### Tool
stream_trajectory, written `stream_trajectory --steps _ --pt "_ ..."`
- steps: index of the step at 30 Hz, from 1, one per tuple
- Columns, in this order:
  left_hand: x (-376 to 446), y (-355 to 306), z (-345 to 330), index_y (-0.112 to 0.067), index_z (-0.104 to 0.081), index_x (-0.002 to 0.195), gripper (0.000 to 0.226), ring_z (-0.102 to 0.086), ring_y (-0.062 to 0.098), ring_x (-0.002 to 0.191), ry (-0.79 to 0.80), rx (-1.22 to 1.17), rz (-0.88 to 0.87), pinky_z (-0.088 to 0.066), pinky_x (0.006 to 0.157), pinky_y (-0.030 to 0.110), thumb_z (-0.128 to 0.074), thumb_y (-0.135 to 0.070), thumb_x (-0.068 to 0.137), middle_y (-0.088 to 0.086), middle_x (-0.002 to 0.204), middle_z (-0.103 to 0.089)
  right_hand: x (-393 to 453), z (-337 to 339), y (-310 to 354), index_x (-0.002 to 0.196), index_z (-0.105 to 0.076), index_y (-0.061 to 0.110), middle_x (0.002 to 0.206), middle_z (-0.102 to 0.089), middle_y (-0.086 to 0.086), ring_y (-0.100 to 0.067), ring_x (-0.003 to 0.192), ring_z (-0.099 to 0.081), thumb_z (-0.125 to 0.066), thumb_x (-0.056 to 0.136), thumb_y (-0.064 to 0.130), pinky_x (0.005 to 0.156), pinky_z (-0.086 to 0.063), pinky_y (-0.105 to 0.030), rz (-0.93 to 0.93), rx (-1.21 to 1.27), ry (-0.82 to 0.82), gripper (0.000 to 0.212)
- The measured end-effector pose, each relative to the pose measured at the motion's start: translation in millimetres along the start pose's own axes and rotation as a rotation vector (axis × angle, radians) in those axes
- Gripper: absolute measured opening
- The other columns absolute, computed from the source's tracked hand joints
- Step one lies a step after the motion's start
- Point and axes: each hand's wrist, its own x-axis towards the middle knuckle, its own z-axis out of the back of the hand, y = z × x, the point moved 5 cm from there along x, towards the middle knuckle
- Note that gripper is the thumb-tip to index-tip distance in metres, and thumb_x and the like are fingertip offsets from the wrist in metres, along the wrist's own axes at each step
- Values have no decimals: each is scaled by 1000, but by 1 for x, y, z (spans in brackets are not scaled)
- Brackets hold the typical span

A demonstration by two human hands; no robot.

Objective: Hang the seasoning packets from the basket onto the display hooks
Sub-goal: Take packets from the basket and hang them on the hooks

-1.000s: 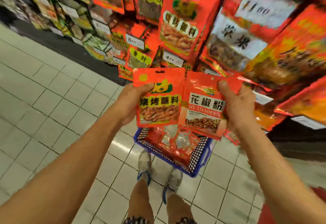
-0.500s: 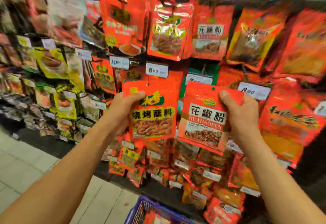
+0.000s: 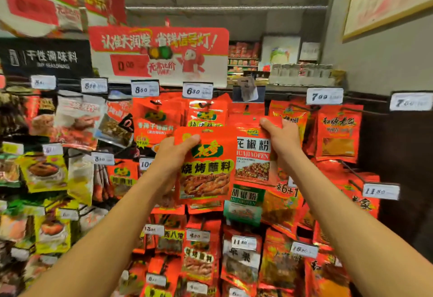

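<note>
My left hand (image 3: 174, 156) grips the upper left corner of a red barbecue seasoning packet (image 3: 206, 175) with a green logo and a yellow band. My right hand (image 3: 282, 141) pinches the top right of a red pepper powder packet (image 3: 253, 158) with a white label. Both packets are raised in front of the top row of display hooks. The pepper powder packet's top edge sits just below the hook with the tilted price tag (image 3: 248, 90). A matching barbecue packet (image 3: 206, 114) hangs behind, under the 6.30 tag. The basket is out of view.
The display wall (image 3: 82, 179) is packed with hanging seasoning packets and white price tags in several rows. A red promotional sign (image 3: 159, 53) stands above the top rail. A grey wall (image 3: 375, 67) closes the right side, with a dark panel below it.
The view has swung upward from the floor and basket to the top rows of the display. Both hands have lifted their packets higher, and the pepper powder packet is now close under a top hook.
</note>
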Motion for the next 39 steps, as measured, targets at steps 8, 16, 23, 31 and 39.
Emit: stream_trajectory --steps 8,16,23,31,39 --pt "18 -7 7 -12 -74 85 11 -73 31 85 77 1 -1 -58 86 53 -71 -19 93 12 88 -77 44 -24 3 83 -67 20 72 -77 -1 -22 67 -76 -73 88 33 66 -62 -40 -65 -10 -75 15" --pt "39 5 13 -13 -72 87 11 -76 21 75 103 11 -8 -59 67 33 -71 -23 93 6 83 -79 63 -34 -14 84 -67 16 71 -77 -5 -27 67 -77 -73 84 27 66 -64 -45 -113 36 -174 13" --pt "58 14 20 -16 -72 85 15 -76 18 74 94 38 -20 -55 63 29 -70 -27 94 2 83 -79 86 -33 -26 73 -69 19 74 -77 -3 -28 70 -76 -75 81 32 71 -62 -57 -63 -107 -239 17" --pt "82 13 23 -20 -73 75 19 -74 11 67 89 31 -67 -54 53 20 -71 -25 94 -3 75 -77 146 -44 -44 89 -67 17 97 -68 -4 -25 82 -59 -68 89 54 76 -48 -34 -120 -454 -243 38" --pt "107 20 25 -17 -72 100 22 -77 20 86 85 -2 -54 -60 70 34 -66 -38 96 4 95 -80 171 -44 -55 111 -65 7 116 -68 -15 -34 98 -67 -60 93 58 85 -58 -45 -171 -751 -234 54"
